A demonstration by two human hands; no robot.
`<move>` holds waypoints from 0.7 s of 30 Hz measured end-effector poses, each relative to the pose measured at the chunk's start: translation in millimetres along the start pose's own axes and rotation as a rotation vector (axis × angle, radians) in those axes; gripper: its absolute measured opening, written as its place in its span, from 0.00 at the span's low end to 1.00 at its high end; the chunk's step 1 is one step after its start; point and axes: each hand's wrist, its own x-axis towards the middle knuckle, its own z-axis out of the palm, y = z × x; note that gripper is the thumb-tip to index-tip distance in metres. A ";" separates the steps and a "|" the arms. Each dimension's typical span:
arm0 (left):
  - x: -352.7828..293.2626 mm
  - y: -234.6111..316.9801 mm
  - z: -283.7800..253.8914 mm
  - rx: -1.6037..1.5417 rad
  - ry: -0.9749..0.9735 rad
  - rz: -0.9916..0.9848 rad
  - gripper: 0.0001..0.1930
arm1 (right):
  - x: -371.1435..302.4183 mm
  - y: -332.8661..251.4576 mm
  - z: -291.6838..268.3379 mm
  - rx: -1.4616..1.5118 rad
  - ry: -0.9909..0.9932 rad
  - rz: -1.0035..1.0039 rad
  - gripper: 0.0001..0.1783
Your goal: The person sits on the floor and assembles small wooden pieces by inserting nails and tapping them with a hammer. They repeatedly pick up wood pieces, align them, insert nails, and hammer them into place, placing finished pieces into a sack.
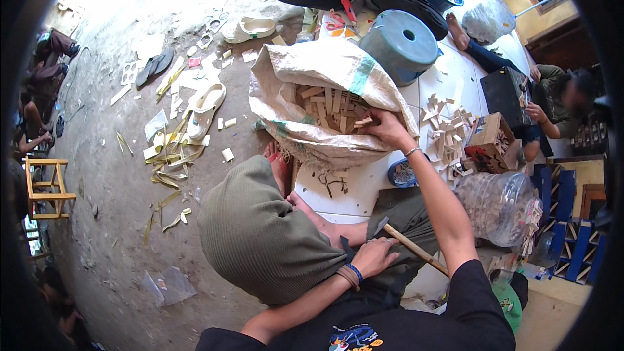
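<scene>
A white woven sack (pixel 296 58) stands in front of me with its mouth folded back. Several small wooden pieces (pixel 328 101) fill it. At the sack's right rim my right hand (pixel 392 130) is closed, pinching a small wooden piece (pixel 363 122) over the others. My left hand (pixel 372 258) lies on my lap, palm down with fingers stretched, holding nothing. A hammer (pixel 416 247) rests across my thigh just beside that hand, its wooden handle running toward my right elbow.
Right of the sack are loose wooden pieces (pixel 448 130), a small blue tub (pixel 403 173), a cardboard box (pixel 489 143) and a large clear bottle (pixel 497 205). An upturned grey-blue tub (pixel 398 45) stands behind. Clogs (pixel 207 107) and scraps lie left. Other people sit nearby.
</scene>
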 end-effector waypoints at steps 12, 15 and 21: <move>1.2 -6.3 0.4 0.000 -0.001 0.004 0.23 | -15.2 -7.7 5.7 0.324 0.051 -0.023 0.17; 2.4 -8.3 0.8 -0.005 -0.002 0.002 0.23 | -16.2 -9.0 6.9 0.403 0.044 -0.038 0.17; 3.3 -11.3 -0.3 -0.023 -0.008 -0.008 0.24 | -26.8 -20.0 4.0 0.455 0.164 -0.020 0.13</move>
